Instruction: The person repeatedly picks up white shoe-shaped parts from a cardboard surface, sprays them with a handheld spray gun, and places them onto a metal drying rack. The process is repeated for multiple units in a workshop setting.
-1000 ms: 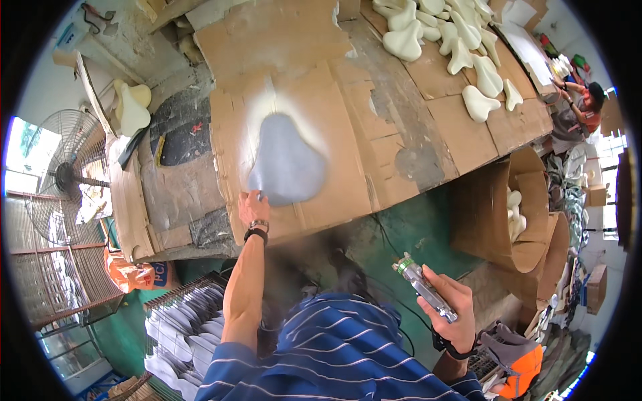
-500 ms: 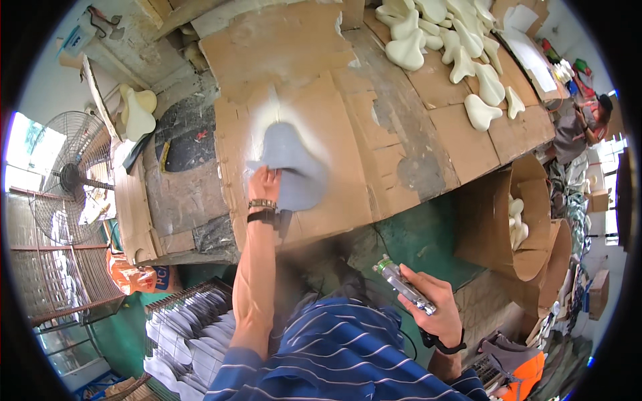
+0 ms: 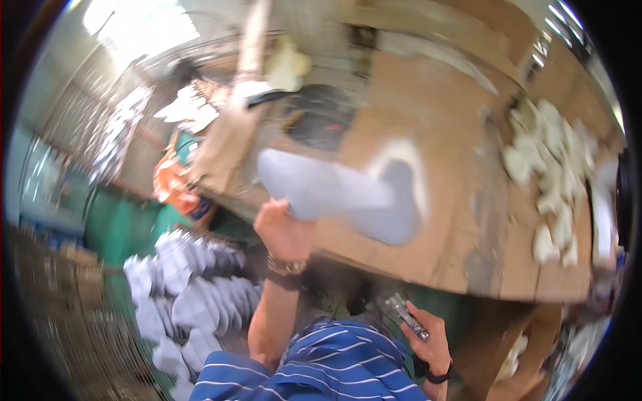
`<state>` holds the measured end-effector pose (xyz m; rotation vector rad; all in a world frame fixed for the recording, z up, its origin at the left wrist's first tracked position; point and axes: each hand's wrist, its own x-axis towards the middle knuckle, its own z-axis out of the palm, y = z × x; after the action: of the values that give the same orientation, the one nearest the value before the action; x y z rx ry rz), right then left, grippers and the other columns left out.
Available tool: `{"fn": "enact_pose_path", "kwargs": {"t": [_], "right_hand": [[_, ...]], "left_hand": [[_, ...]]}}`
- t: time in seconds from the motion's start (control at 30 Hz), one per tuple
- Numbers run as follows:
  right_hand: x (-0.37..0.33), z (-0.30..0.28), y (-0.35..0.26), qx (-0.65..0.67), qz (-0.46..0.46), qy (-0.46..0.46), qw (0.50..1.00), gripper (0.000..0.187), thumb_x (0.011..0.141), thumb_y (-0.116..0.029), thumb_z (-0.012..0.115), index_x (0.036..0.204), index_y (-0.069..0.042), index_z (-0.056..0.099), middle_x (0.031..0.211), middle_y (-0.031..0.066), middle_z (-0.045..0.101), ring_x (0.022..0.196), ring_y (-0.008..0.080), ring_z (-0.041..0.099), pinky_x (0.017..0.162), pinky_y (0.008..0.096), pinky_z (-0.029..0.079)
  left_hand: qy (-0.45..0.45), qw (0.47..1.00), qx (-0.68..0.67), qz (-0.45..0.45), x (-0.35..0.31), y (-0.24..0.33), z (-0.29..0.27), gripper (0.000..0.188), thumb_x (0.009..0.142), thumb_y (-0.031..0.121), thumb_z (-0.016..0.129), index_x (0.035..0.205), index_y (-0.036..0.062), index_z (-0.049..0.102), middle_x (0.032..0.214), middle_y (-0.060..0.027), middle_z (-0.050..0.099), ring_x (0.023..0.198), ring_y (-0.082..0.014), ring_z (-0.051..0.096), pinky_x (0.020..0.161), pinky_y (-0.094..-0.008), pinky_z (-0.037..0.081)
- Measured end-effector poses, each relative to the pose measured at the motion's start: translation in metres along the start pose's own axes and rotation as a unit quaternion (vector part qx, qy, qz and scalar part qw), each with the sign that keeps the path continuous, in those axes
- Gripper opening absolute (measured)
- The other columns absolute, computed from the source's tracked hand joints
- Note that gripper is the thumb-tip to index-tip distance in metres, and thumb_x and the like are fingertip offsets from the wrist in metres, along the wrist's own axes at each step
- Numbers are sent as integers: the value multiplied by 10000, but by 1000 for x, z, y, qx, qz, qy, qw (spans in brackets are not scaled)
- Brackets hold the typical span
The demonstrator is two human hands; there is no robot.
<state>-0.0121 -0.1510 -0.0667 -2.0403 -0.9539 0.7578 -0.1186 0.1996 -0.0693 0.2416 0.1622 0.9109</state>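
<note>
One grey saddle-shaped piece (image 3: 321, 187) is in the left hand (image 3: 285, 232), taken by its near edge, with the fingers closed in what looks like a pinch; the blur does not show exactly how the thumb lies. With 12 o'clock at the top of the view, the piece lies mostly toward 1 to 2 o'clock from this hand, above the cardboard-covered counter (image 3: 455, 220). Its long axis runs roughly from 10 to 4 o'clock. The far right end covers part of a grey patch with a pale border (image 3: 400, 177); whether they touch, I cannot tell.

From the right hand (image 3: 431, 337) the piece is at about 11 o'clock and well apart, so the left hand is clearly the nearer one. The right hand is closed around a metal spray tool (image 3: 413, 322), whose head points toward 10 or 11 o'clock.

Many grey pieces in rows (image 3: 194, 301) stand toward 8 o'clock from the left hand, while cream pieces (image 3: 548, 160) are heaped at about 2 o'clock, much farther.
</note>
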Motion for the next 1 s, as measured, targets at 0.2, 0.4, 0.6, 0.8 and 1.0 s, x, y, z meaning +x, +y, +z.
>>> {"fn": "enact_pose_path", "kwargs": {"t": [0.2, 0.4, 0.6, 0.8, 1.0], "right_hand": [[46, 49, -15, -29, -125, -153, 980, 513, 749, 12, 687, 1261, 17, 652, 852, 215, 657, 728, 345, 653, 693, 365, 514], [70, 80, -49, -109, -67, -377, 917, 486, 890, -56, 558, 1373, -57, 616, 1169, 226, 690, 1004, 340, 663, 876, 393, 520], [91, 144, -79, -156, -183, -452, 859, 474, 879, -34, 548, 1344, -53, 634, 1136, 239, 682, 994, 344, 660, 847, 404, 519], [94, 200, -110, -177, -186, -506, 824, 470, 870, -29, 558, 1333, -46, 639, 1100, 227, 682, 968, 323, 655, 831, 396, 517], [93, 241, -126, -202, -180, -525, 807, 467, 862, -24, 568, 1322, -40, 643, 1064, 215, 682, 941, 302, 650, 814, 388, 514]], "left_hand": [[65, 976, 29, 208, -153, 107, -27, 524, 815, 93, 527, 1330, 1, 558, 1157, -121, 675, 1039, -264, 641, 931, -435, 501], [180, 876, 31, 446, -313, 168, -18, 613, 797, 111, 532, 1395, -24, 508, 1306, -158, 636, 1245, -335, 587, 1098, -497, 430], [278, 692, 44, 664, -439, 211, -8, 550, 781, 59, 580, 1329, 13, 563, 1275, -108, 657, 1207, -306, 611, 1073, -477, 465], [282, 547, 93, 782, -609, 279, -68, 465, 802, 30, 585, 1267, 24, 590, 1258, -138, 656, 1186, -331, 615, 1016, -585, 483], [318, 453, 151, 819, -784, 361, -86, 579, 802, 33, 541, 1374, -7, 457, 1441, -232, 491, 1354, -466, 447, 1104, -739, 362]]}}
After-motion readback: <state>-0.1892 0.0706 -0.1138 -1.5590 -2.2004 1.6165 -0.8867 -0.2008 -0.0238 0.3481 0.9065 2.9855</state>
